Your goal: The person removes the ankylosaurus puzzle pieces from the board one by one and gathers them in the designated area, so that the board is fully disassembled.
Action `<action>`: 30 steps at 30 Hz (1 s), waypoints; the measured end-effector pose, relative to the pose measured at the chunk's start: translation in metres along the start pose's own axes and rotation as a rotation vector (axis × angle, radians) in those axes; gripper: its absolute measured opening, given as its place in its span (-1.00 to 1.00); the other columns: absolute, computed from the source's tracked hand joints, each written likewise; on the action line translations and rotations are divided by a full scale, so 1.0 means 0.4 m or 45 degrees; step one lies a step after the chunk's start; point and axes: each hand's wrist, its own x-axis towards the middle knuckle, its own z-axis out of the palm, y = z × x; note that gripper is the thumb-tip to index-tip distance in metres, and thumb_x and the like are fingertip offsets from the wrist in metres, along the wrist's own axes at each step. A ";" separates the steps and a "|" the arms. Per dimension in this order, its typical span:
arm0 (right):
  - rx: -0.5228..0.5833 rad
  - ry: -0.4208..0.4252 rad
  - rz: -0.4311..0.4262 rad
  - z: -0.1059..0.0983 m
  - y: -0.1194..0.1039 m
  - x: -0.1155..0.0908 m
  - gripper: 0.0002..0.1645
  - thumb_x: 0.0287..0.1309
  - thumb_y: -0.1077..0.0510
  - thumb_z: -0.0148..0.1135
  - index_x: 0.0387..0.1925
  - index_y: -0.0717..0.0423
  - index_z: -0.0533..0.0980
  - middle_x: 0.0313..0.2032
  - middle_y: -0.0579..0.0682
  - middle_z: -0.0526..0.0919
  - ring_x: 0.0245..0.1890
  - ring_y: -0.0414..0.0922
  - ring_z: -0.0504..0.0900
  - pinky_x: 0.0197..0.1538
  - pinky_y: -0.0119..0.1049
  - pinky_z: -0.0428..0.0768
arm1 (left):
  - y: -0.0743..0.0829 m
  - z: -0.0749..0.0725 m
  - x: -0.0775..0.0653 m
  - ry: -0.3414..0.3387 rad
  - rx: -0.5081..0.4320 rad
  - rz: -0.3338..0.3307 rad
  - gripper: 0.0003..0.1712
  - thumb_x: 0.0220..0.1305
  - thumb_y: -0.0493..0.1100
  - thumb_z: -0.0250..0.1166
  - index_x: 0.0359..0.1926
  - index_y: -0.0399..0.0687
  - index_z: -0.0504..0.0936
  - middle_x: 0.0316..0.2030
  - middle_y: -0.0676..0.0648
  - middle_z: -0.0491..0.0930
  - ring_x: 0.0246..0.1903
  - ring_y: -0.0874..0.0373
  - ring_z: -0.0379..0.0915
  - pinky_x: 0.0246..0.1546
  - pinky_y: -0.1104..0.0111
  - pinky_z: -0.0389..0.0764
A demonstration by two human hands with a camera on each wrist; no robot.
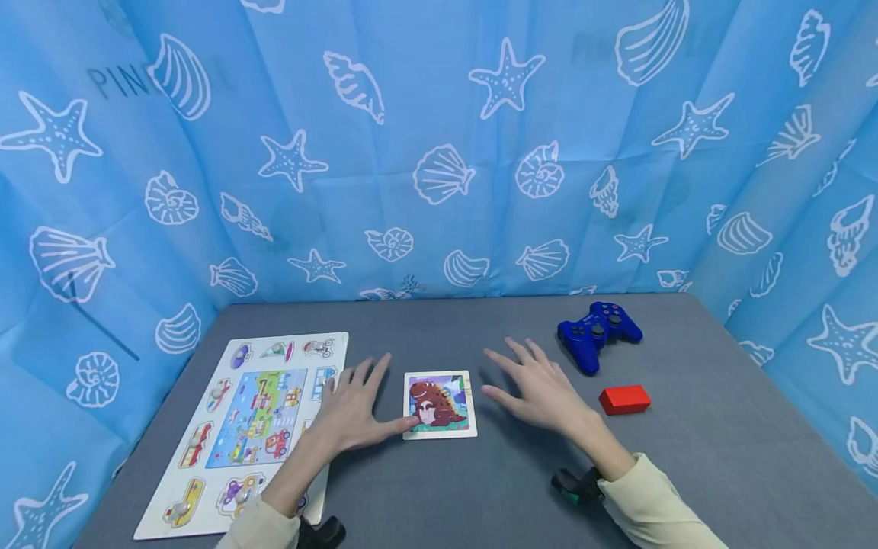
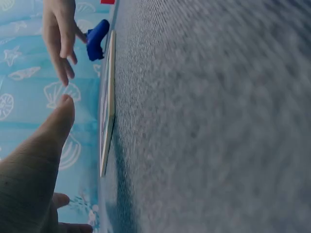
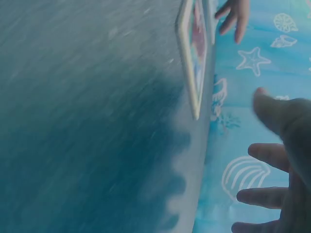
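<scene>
A small square dinosaur puzzle (image 1: 439, 404) with a pale wooden frame lies flat on the grey table, between the two hands. My left hand (image 1: 353, 412) hovers at its left with fingers spread; in the head view the thumb tip overlaps the frame's left edge, while the left wrist view shows that thumb raised above the puzzle (image 2: 108, 107). To the right, my right hand (image 1: 538, 385) is held over the table with fingers spread and nothing in it. The right wrist view shows its separated fingers (image 3: 265, 196) away from the puzzle (image 3: 192, 63).
A large peg puzzle board (image 1: 199, 499) with vehicle pieces lies at the left, partly under the left forearm. A blue game controller (image 1: 595, 333) lies at the back right, with a red block (image 1: 625, 399) in front of it. A blue shell-print curtain (image 1: 439, 221) hangs behind the table.
</scene>
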 end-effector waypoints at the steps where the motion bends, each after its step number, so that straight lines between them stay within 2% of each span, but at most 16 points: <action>1: 0.011 -0.007 -0.012 -0.001 -0.005 0.004 -0.26 0.35 -0.21 0.26 0.45 -0.06 0.40 0.49 0.30 0.30 0.47 0.45 0.21 0.26 0.51 0.32 | 0.002 0.001 0.000 -0.003 0.000 0.001 0.37 -0.05 0.69 0.27 0.63 0.14 0.05 0.52 -0.28 0.23 0.45 -0.39 0.18 0.31 -0.46 0.13; 5: 0.044 -0.028 -0.077 -0.002 -0.024 0.025 -0.29 0.32 -0.11 0.33 0.42 -0.02 0.43 0.46 0.30 0.34 0.42 0.39 0.32 0.23 0.45 0.40 | 0.011 0.005 0.003 -0.017 0.000 0.005 0.41 -0.10 0.68 0.32 0.62 0.03 0.09 0.46 -0.28 0.30 0.40 -0.34 0.24 0.27 -0.42 0.23; 11: 0.124 -0.094 -0.133 0.013 -0.063 0.074 -0.40 0.31 -0.03 0.36 0.32 0.02 0.53 0.34 0.24 0.49 0.30 0.25 0.49 0.19 0.29 0.52 | 0.032 0.011 0.006 -0.072 -0.035 0.025 0.42 -0.10 0.65 0.35 0.59 -0.06 0.13 0.44 -0.28 0.32 0.38 -0.30 0.25 0.25 -0.39 0.28; 14: 0.173 -0.154 -0.151 0.025 -0.089 0.103 -0.49 0.30 -0.02 0.38 0.23 0.01 0.61 0.14 0.16 0.61 0.06 0.08 0.59 0.01 0.10 0.61 | 0.043 0.019 0.010 -0.095 -0.075 0.036 0.39 -0.08 0.63 0.36 0.58 -0.08 0.15 0.42 -0.29 0.33 0.35 -0.27 0.26 0.25 -0.34 0.30; 18: 0.248 -0.228 -0.195 0.041 -0.125 0.134 -0.56 0.29 0.01 0.39 0.15 0.05 0.66 -0.04 0.11 0.66 -0.14 -0.02 0.61 -0.12 -0.04 0.61 | 0.048 0.030 0.017 -0.124 -0.110 0.041 0.36 -0.07 0.61 0.37 0.56 -0.09 0.19 0.39 -0.27 0.33 0.25 -0.20 0.27 0.20 -0.22 0.34; 21: 0.261 -0.267 -0.207 0.058 -0.147 0.153 -0.55 0.29 0.01 0.39 0.16 0.05 0.65 -0.01 0.11 0.66 -0.13 -0.02 0.62 -0.04 0.01 0.63 | 0.046 0.034 0.022 -0.146 -0.104 0.043 0.35 -0.08 0.62 0.37 0.55 -0.08 0.21 0.37 -0.26 0.32 0.18 -0.15 0.25 0.13 -0.14 0.36; 23: 0.242 -0.286 -0.203 0.073 -0.157 0.166 -0.55 0.29 -0.01 0.39 0.17 0.02 0.64 0.00 0.10 0.65 -0.17 -0.06 0.58 -0.07 -0.01 0.62 | 0.045 0.036 0.023 -0.151 -0.101 0.047 0.35 -0.09 0.62 0.38 0.55 -0.06 0.21 0.37 -0.24 0.31 0.15 -0.13 0.24 0.11 -0.12 0.35; 27: 0.193 -0.322 -0.202 0.098 -0.171 0.183 -0.58 0.33 -0.07 0.35 0.15 -0.04 0.65 -0.05 0.05 0.60 -0.29 -0.14 0.48 -0.26 -0.18 0.52 | 0.044 0.041 0.023 -0.133 -0.097 0.067 0.34 -0.10 0.61 0.40 0.55 -0.05 0.22 0.33 -0.23 0.31 0.05 -0.08 0.22 0.00 -0.04 0.34; 30: 0.154 -0.342 -0.194 0.109 -0.180 0.192 -0.61 0.35 -0.10 0.33 0.12 -0.08 0.66 -0.07 0.02 0.58 -0.31 -0.15 0.47 -0.32 -0.25 0.47 | 0.041 0.047 0.025 -0.119 -0.092 0.067 0.34 -0.11 0.59 0.42 0.55 -0.05 0.23 0.32 -0.23 0.31 0.00 -0.06 0.21 -0.08 0.03 0.32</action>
